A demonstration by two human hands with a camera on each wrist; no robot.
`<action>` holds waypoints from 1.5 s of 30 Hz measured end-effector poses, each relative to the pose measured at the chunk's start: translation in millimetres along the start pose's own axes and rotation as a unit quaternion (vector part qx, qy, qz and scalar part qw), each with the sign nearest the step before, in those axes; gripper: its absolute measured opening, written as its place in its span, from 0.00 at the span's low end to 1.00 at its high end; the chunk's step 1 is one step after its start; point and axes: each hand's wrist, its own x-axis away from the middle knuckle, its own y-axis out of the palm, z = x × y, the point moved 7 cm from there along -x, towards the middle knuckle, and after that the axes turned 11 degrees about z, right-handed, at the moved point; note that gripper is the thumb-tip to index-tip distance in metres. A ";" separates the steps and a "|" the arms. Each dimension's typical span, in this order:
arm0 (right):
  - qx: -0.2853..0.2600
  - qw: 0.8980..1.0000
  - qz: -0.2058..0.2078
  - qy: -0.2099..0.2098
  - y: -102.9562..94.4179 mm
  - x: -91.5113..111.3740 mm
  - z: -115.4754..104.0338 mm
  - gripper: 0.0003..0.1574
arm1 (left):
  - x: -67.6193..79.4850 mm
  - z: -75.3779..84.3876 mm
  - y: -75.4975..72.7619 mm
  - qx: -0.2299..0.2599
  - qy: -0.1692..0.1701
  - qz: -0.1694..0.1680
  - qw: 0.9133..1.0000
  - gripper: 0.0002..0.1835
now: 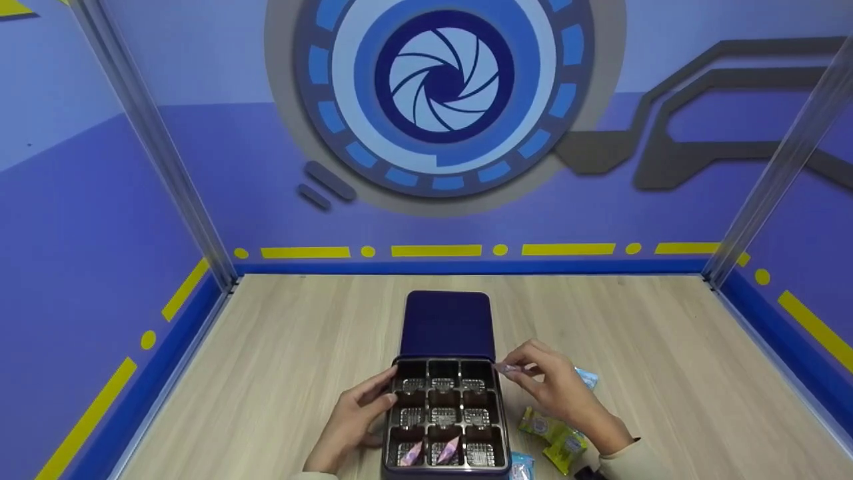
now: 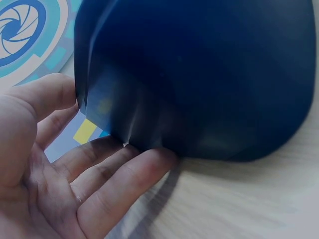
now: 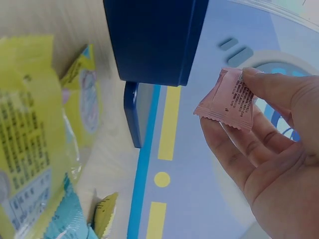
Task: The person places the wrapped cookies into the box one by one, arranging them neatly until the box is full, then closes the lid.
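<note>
A dark blue tin box holds a dark plastic tray divided into several compartments. Its lid lies folded back behind it. My left hand grips the box's left side, thumb at the rim; the left wrist view shows fingers against the dark wall. Near the box's back right corner, my right hand pinches a small pink wrapped candy between thumb and fingers. One pink candy sits in the front left compartment. Another pink candy leans in the front middle one.
To the box's right lie yellow wrapped candies, partly beneath my right forearm. A blue packet lies by the front right corner, another blue packet behind my right hand. Blue panels border the wooden table.
</note>
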 end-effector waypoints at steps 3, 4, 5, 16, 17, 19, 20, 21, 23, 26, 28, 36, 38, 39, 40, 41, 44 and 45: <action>-0.007 1.000 -0.005 -0.002 0.1 -0.1 -4.9 0.13 | 0.2 1.4 0.2 0.003 0.007 -0.005 1.000 0.30; -0.010 1.000 -0.006 -0.004 0.2 -0.2 -6.4 0.13 | 0.1 1.9 0.4 0.002 0.011 -0.007 1.000 0.30; -0.012 1.000 -0.008 -0.005 0.3 -0.3 -7.5 0.13 | 0.0 2.4 0.7 0.000 0.015 -0.009 1.000 0.30; -0.019 0.999 -0.018 0.024 2.1 0.4 -10.1 0.14 | -0.2 1.8 0.9 -0.001 0.019 -0.008 1.000 0.30; -0.025 0.999 -0.018 0.026 2.0 0.7 -10.7 0.13 | -0.5 1.6 0.9 -0.002 0.020 -0.007 1.000 0.30; -0.038 0.999 -0.018 0.030 1.6 1.2 -11.8 0.12 | -1.0 1.2 0.7 -0.003 0.021 -0.005 1.000 0.29; -0.043 0.998 -0.018 0.032 1.6 1.5 -12.2 0.11 | -1.1 1.3 0.9 -0.003 0.021 -0.005 1.000 0.29; -0.049 0.998 -0.018 0.035 1.6 1.6 -12.6 0.10 | -1.3 1.3 0.9 -0.003 0.022 -0.004 1.000 0.29; -0.062 0.997 -0.021 0.040 1.8 2.1 -13.4 0.10 | -1.5 1.5 1.2 -0.003 0.023 -0.004 1.000 0.29; -0.090 0.995 -0.029 0.042 2.2 2.9 -14.7 0.11 | -1.6 2.8 1.7 -0.004 0.028 -0.005 1.000 0.29; -0.113 0.992 -0.036 0.044 2.9 3.7 -15.7 0.11 | -1.9 3.2 1.7 -0.003 0.030 -0.005 1.000 0.29; -0.206 0.971 -0.089 0.079 12.8 8.4 -21.0 0.09 | -0.7 2.2 1.1 -0.014 0.019 -0.005 1.000 0.30; -0.203 0.972 -0.093 0.073 14.5 9.6 -23.2 0.09 | -0.1 2.1 0.9 -0.012 0.016 -0.005 1.000 0.30; -0.199 0.973 -0.095 0.069 15.2 10.1 -24.3 0.09 | -0.3 1.9 1.0 -0.012 0.017 -0.005 1.000 0.30; -0.198 0.973 -0.098 0.067 16.0 10.7 -25.3 0.10 | -0.3 1.8 0.9 -0.010 0.016 -0.005 1.000 0.30; -0.198 0.973 -0.103 0.066 17.2 11.2 -26.2 0.10 | -0.5 1.7 1.0 -0.009 0.016 -0.006 1.000 0.30; -0.188 0.974 -0.110 0.062 18.8 13.2 -29.6 0.09 | -1.0 1.6 1.3 -0.006 0.014 -0.006 1.000 0.30; -0.187 0.974 -0.114 0.063 19.5 13.7 -30.5 0.09 | -1.4 1.4 1.4 -0.008 0.015 -0.006 1.000 0.30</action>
